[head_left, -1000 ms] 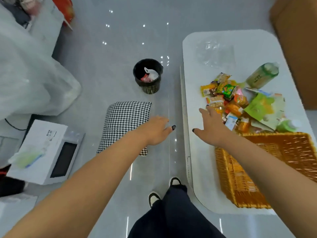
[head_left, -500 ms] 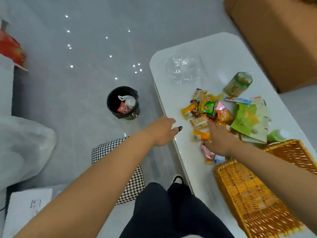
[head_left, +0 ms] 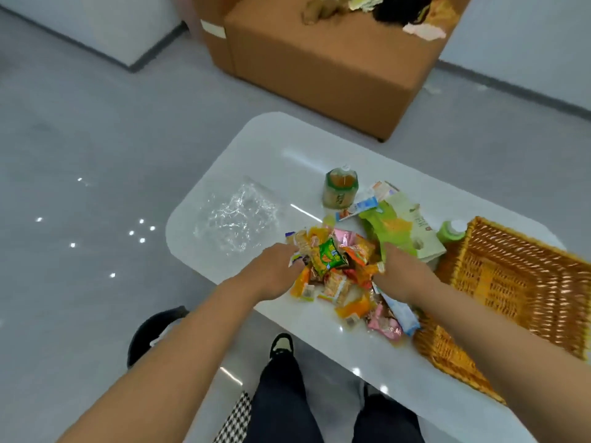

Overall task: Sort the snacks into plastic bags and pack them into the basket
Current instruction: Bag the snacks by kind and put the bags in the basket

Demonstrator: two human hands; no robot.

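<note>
Crinkly foil and plastic wrappers make up the snack pile (head_left: pixel 335 270), which sits mid-table, just beside the near-left corner of the wicker basket (head_left: pixel 524 282). That basket serves as the landmark: it lies at the right end of the white table (head_left: pixel 275 148), holding nothing that can be seen. Both hands are in the pile. The left hand (head_left: pixel 271 273) touches its far-from-basket edge with fingers curled into the packets; the right hand (head_left: pixel 401 271) presses in from the basket side. Whether either hand actually pinches a packet cannot be told, since the fingertips are buried among wrappers and the picture is blurred.

A clear plastic bag (head_left: pixel 236 215) lies flat on the table, well apart from the basket, beyond the pile. Nothing is bagged yet, so the sorting appears to be at its start.

Several risks follow. A few packets, a pink one (head_left: pixel 383 326) among them, lie near the table's front edge just off the basket's corner; a sweeping gather could push them onto the floor. The upright drink bottle (head_left: pixel 339 188), behind the pile and away from the basket, could be knocked over by a broad reach toward the bag. The thin, limp bag will probably resist opening one-handed, and slippery wrappers may spill out of a scooped handful. Mixed kinds scooped together would also defeat the sorting.
</note>
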